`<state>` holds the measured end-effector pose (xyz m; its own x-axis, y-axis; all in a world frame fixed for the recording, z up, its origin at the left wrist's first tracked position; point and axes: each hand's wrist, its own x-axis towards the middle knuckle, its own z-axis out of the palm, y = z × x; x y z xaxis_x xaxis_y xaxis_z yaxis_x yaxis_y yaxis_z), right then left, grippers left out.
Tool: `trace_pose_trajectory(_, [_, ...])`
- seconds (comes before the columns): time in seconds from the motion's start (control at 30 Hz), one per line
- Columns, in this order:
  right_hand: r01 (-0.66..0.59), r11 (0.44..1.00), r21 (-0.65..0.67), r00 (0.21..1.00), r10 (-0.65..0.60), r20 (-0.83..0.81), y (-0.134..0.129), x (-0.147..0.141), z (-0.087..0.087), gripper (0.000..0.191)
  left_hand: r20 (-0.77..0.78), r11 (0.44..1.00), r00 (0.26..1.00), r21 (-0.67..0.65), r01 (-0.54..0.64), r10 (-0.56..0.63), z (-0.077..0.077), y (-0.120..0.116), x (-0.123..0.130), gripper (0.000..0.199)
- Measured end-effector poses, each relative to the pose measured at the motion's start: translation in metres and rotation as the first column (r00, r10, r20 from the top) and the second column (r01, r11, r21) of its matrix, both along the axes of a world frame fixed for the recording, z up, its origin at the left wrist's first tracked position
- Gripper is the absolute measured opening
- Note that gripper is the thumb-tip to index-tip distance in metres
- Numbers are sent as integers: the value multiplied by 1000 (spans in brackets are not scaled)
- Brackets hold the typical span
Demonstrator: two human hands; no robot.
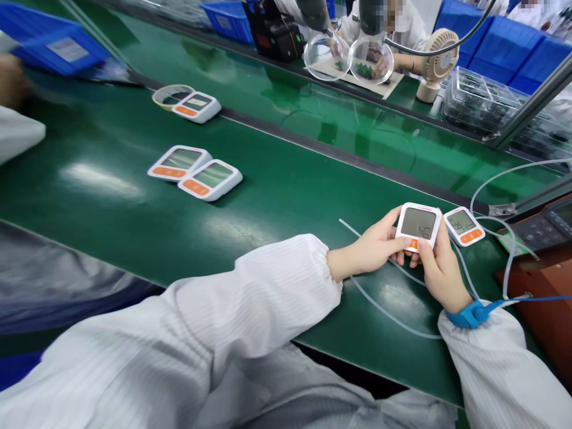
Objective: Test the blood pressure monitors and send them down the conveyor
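Observation:
Between my two hands is a white device (419,223) with a grey screen and orange buttons, held with its face up. My left hand (379,243) grips its left side, the thumb on the orange buttons. On the other side my right hand (440,265) wraps the device, its thumb also at the buttons; a blue strap (469,314) circles this wrist. A similar device (463,226), its screen showing digits, lies just right of my right hand. Thin clear tubing (393,319) runs on the green table (286,208) beneath my hands.
Two overlapping devices (196,171) lie at left centre, with another (196,107) beside a tape roll (172,95) farther back. Red-brown equipment (543,286) stands at right. Another person's sleeve (18,134) is at far left. Across the table are a small fan (440,56) and a person.

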<state>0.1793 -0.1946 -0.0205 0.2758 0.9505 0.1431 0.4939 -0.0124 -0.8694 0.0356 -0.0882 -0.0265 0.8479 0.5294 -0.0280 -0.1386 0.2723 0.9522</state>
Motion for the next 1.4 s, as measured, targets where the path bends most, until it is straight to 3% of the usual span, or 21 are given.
trace_pose_trajectory(0.13, [-22, 1000, -18, 999, 21, -38, 0, 2, -4, 73, 26, 1000, 1000, -1, 7, -7, 1, -1, 0, 83])
trace_pose_trajectory(0.27, [46, 999, 25, 999, -46, -2, 0, 3, -7, 69, -33, 998, 998, 26, -50, 51, 0, -2, 2, 82])
trace_pose_trajectory(0.43, [224, 969, 105, 922, -246, 299, 2, 7, -3, 54, -97, 998, 994, 18, -55, 57, 1, -3, 4, 90])
trace_pose_trajectory(0.57, [272, 953, 131, 816, -300, 493, 7, 16, -2, 45, -170, 997, 983, 27, -66, 70, 3, -5, 4, 88])
trace_pose_trajectory(0.77, [218, 964, 154, 768, -267, 582, 9, 18, -8, 39, -89, 989, 991, 115, -88, 98, -4, -7, 3, 64])
trace_pose_trajectory(0.87, [23, 991, 130, 802, -95, 589, 8, 6, -8, 28, -11, 957, 984, 235, -169, 176, -1, 2, 0, 37])
trace_pose_trajectory(0.93, [-157, 986, 54, 770, 88, 631, 7, -3, -7, 27, 31, 900, 964, 350, -259, 265, 5, 13, -3, 22])
trace_pose_trajectory(1.03, [-348, 936, -52, 668, 287, 687, 6, -11, -6, 36, 68, 744, 898, 534, -402, 436, 14, 33, -14, 17])
trace_pose_trajectory(1.17, [-391, 916, -92, 643, 344, 684, 6, -8, -7, 39, 73, 493, 741, 703, -513, 668, 20, 60, -40, 25])
trace_pose_trajectory(1.23, [-339, 936, -97, 626, 301, 719, 5, -7, -8, 42, 21, 368, 664, 819, -440, 747, 20, 76, -64, 28])
trace_pose_trajectory(1.33, [-262, 960, -103, 602, 245, 760, 5, -8, -10, 44, -51, 202, 538, 953, -225, 841, 13, 102, -118, 41])
trace_pose_trajectory(1.37, [-261, 960, -99, 608, 244, 756, 4, -10, -10, 44, -68, 167, 467, 971, -174, 882, 9, 110, -138, 51])
trace_pose_trajectory(1.4, [-282, 955, -95, 617, 257, 744, 4, -12, -10, 44, -69, 132, 351, 978, -161, 934, 5, 117, -159, 60])
